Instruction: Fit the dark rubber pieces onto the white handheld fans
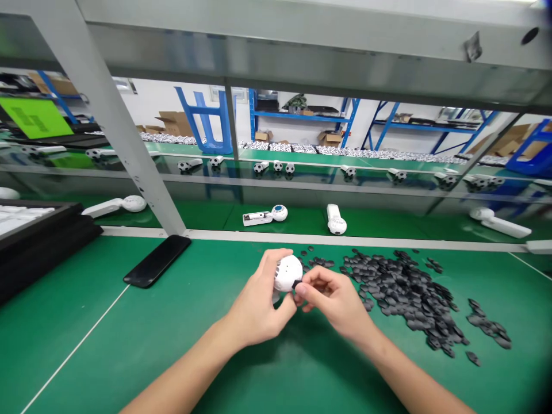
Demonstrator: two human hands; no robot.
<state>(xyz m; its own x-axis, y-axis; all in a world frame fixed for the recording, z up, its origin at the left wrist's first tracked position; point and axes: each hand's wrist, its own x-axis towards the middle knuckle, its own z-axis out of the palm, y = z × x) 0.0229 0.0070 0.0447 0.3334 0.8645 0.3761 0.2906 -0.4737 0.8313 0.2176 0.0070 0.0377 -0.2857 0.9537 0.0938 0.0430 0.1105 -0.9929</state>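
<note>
A white round-headed device [288, 272] is held above the green table by my left hand [263, 302], with its fingers and thumb wrapped round the sides. Between the thumb and forefinger of my right hand [330, 296] is a small black piece [296, 284], touching the lower right edge of the round head. The hands almost meet there. Most of the device's lower part is hidden behind my left hand. To the right of my right hand lies a spread pile of flat black pieces [405, 293], with a few loose ones beside it.
A black phone [157, 260] lies on the green table [142, 339] at the left, near a black foam tray [47, 247]. Behind the white rail are white devices [335, 219], [264, 215]. A slanted metal post [112, 115] rises at the left; a shelf beam [276, 46] spans overhead.
</note>
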